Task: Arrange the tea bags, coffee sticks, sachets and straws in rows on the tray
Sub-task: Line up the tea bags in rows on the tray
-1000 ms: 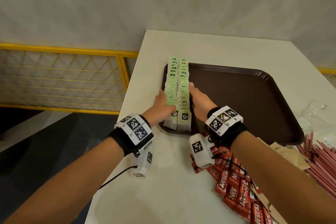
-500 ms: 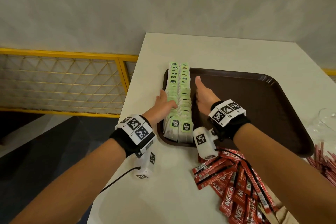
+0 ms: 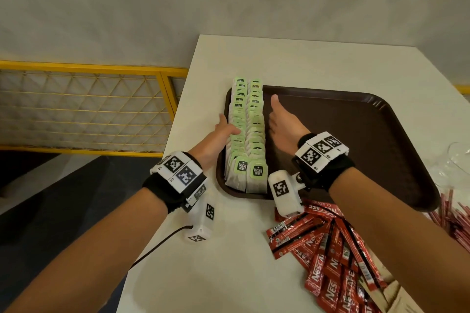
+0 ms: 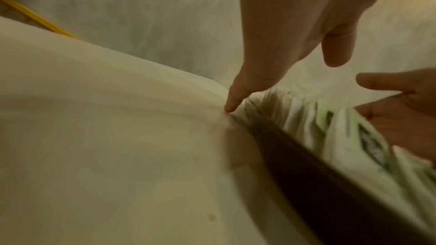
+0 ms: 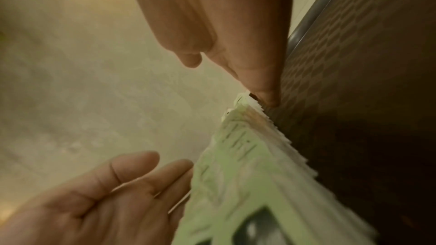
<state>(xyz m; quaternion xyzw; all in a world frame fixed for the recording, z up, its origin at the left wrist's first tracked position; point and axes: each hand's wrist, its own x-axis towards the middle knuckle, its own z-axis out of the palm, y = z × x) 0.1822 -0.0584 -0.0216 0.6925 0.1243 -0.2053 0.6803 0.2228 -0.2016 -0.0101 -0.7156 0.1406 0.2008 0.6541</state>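
The left hand point(image 3: 223, 132) and right hand point(image 3: 279, 119), both flat with fingers straight and grasping nothing, press the outer sides of two rows of green tea bags point(image 3: 248, 134) along the left edge of one brown tray point(image 3: 356, 134). Red coffee sticks point(image 3: 325, 249), too heaped to count, lie on the white table point(image 3: 229, 262) near the tray's front edge, straws point(image 3: 455, 213) at far right

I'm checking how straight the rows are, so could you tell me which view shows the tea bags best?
The head view: it shows both rows of tea bags whole, along the left side of the tray, between the left hand and right hand. The left wrist view shows only a blurred edge of them; the right wrist view shows one blurred side.
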